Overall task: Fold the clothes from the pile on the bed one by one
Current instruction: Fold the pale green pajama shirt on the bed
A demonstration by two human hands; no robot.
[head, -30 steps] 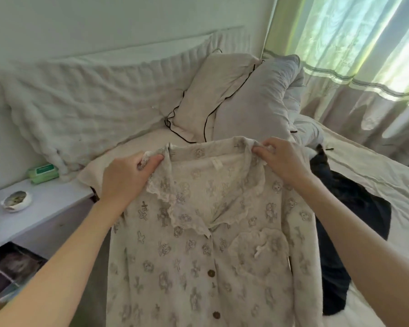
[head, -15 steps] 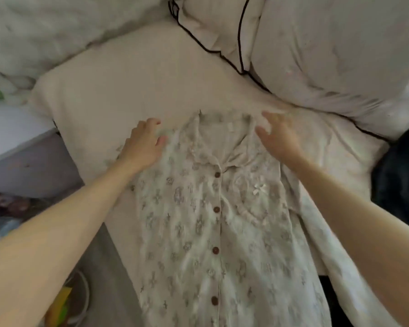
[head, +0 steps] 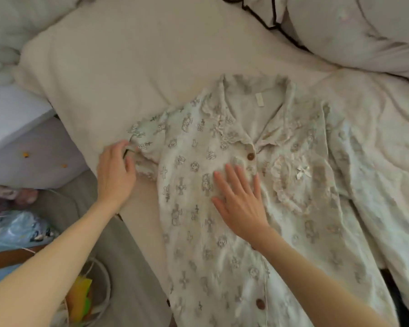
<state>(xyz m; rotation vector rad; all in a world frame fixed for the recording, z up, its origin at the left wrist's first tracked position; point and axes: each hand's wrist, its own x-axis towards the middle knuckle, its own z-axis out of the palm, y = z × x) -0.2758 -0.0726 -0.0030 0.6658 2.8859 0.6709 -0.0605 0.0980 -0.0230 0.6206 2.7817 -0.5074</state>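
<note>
At the left edge of the bed, the left hand has its fingers curled round the bunched sleeve end of the pale printed shirt, pinching the cloth there. The shirt lies flat, front up, buttoned, collar toward the pillows. On its chest, just left of the button line, the right hand rests palm down with fingers straight and spread, pressing the fabric. The shirt's other sleeve runs off to the right.
</note>
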